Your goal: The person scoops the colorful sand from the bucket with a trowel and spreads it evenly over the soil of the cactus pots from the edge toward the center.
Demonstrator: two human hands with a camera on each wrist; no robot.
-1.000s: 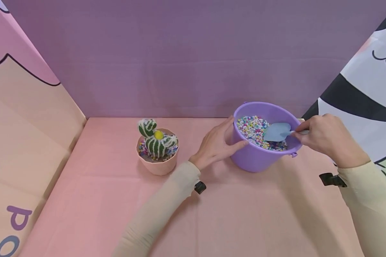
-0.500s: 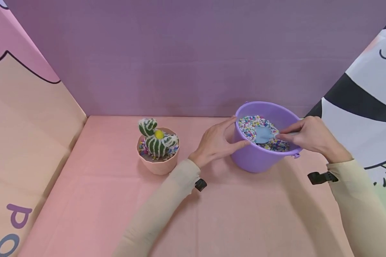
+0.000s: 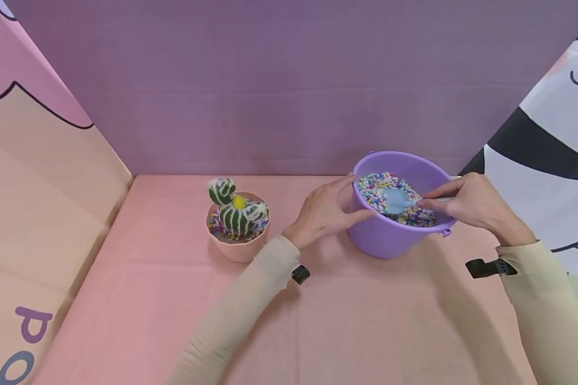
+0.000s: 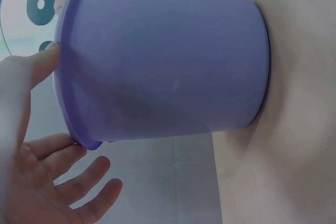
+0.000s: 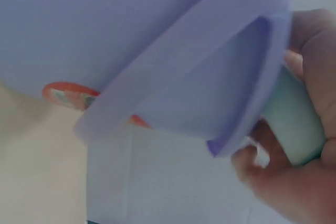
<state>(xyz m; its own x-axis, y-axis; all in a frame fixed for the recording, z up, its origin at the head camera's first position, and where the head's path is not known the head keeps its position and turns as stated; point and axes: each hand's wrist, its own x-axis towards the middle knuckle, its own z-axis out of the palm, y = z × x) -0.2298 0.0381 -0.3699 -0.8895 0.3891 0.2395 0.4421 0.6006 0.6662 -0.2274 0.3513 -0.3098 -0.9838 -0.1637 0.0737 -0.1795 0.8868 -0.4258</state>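
Observation:
A purple bucket (image 3: 384, 235) holds several small multicoloured beads (image 3: 374, 187). My right hand (image 3: 477, 206) grips the handle of a light blue toy shovel (image 3: 396, 201) over the bucket's right rim. Its blade lies at the beads, the lower edge partly among them. In the right wrist view, fingers curl round the pale handle (image 5: 296, 119). My left hand (image 3: 320, 214) is spread at the bucket's left side; thumb and index fingertip touch the rim, and the other fingers stand off it in the left wrist view.
Left of the left hand stands a peach pot (image 3: 241, 250) with a knitted cactus (image 3: 236, 218) and beads in it. A purple backdrop (image 3: 289, 91) rises close behind the bucket. Printed panels flank the pink tabletop (image 3: 173, 299). A bucket handle (image 5: 173, 61) hangs at its side.
My right hand has moved left with the shovel, bringing its blade from the bucket's right part toward its middle, then stayed nearly still. The left hand has hardly moved.

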